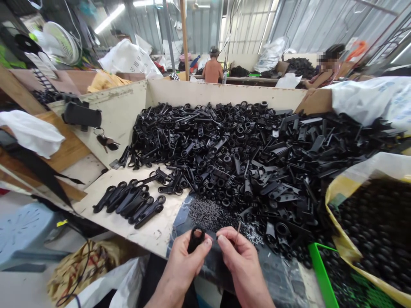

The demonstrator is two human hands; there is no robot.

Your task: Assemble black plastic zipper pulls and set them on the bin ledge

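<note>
My left hand [184, 261] is closed around a black plastic part with a ring-shaped end [193, 243]; a fingertip shows through the ring. Close beside it, my right hand [242, 259] pinches its thumb and fingers together, with a thin brownish rod [238, 230] sticking up between them. Anything smaller at its fingertips is too tiny to make out. Just beyond the hands lie a heap of small dark grey pieces [205, 212] and a scatter of silvery pins [253, 234]. Several ring-ended black parts [128, 204] lie side by side at the left.
A large heap of loose black plastic parts [221, 149] fills the walled bench [112, 100]. At right stand a yellow-rimmed sack of round black pieces [379, 214] and a green tray [317, 269]. Keys [107, 141] hang at left, above a blue stool [28, 231]. Two people sit farther back.
</note>
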